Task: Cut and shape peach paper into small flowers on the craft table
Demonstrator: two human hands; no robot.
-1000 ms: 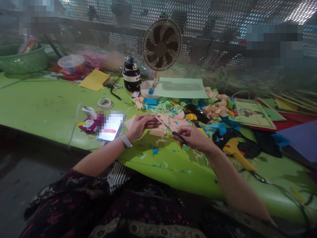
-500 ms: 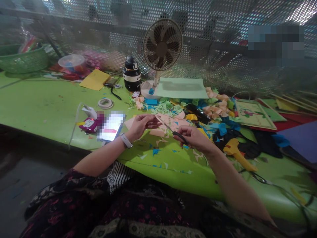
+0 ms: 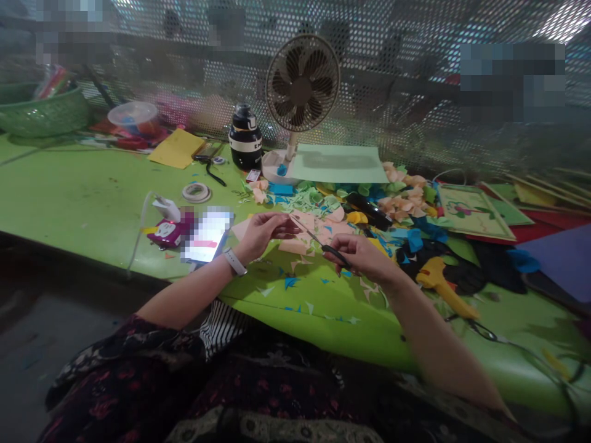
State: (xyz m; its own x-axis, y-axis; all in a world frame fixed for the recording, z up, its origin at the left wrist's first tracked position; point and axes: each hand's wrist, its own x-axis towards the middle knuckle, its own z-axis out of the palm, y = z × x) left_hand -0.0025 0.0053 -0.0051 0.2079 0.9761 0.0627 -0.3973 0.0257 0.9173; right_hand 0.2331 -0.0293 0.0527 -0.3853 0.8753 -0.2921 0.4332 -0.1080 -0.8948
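My right hand is closed round the black handles of a pair of scissors, whose blades point up and left toward my left hand. My left hand pinches something small at the blade tips; I cannot make out what it is. Both hands hover over a pile of pink paper pieces on the green table. A white watch sits on my left wrist.
A phone, a pink box and a tape roll lie left of my hands. Behind stand a small fan, a black jar and a green sheet. A yellow glue gun, coloured paper scraps and cards crowd the right.
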